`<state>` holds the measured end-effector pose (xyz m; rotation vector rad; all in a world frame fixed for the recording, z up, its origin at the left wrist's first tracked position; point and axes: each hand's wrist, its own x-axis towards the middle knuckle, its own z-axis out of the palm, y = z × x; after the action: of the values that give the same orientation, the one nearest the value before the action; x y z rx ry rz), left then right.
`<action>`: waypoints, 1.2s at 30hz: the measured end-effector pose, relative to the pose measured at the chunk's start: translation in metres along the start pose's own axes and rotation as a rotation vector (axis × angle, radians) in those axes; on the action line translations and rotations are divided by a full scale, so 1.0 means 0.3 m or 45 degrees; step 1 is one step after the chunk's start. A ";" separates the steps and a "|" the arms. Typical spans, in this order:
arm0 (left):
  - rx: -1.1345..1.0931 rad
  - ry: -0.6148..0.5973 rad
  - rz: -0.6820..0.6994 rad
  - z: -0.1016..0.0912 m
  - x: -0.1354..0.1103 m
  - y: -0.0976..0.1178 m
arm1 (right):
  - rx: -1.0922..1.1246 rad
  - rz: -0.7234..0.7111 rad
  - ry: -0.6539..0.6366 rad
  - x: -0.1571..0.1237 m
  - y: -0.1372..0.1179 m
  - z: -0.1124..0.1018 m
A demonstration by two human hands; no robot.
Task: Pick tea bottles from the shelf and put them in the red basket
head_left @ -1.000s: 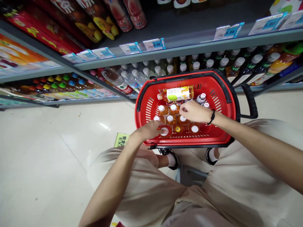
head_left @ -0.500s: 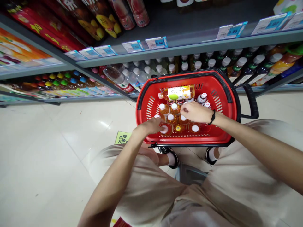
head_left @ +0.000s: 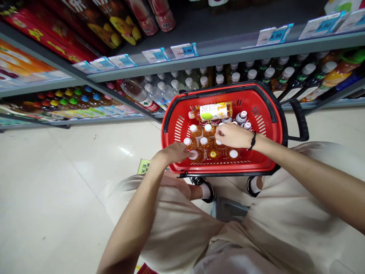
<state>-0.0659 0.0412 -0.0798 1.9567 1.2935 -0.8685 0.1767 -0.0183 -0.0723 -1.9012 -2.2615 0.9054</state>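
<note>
A red shopping basket (head_left: 242,166) stands before me, holding several amber drink bottles (head_left: 203,141) upright with white caps. My left hand (head_left: 177,152) reaches over its near left rim, fingers stretched out and thumb at the white cap of the corner bottle (head_left: 196,155). My right hand (head_left: 235,135) is over the middle of the basket with curled fingers; what they hold, if anything, is hidden. Behind the upright bottles a labelled amber bottle (head_left: 212,111) lies on its side. Small white-capped bottles (head_left: 242,117) are to the right of it.
The basket's black handle (head_left: 302,121) sticks out to the right. Beyond it, a low shelf (head_left: 182,64) carries rows of bottles and price tags. My knees flank the basket, a grey stool (head_left: 229,210) shows below me, and a green floor sign (head_left: 143,166) is at left.
My left hand has drawn back slightly left, uncovering more of the corner bottle's cap and the cap behind it. My right hand keeps its place among the bottles; the view has shifted a little.
</note>
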 end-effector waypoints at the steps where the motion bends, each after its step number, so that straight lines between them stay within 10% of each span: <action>1: -0.040 -0.021 0.000 -0.003 -0.001 0.003 | -0.009 -0.001 -0.004 0.001 0.001 0.002; 36: 0.122 -0.053 -0.048 -0.039 0.000 0.076 | -0.350 0.018 -0.140 -0.009 -0.016 0.012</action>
<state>-0.0424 0.0431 -0.0695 1.9825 1.2894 -1.0016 0.1716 -0.0225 -0.0722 -2.0192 -2.5573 0.7511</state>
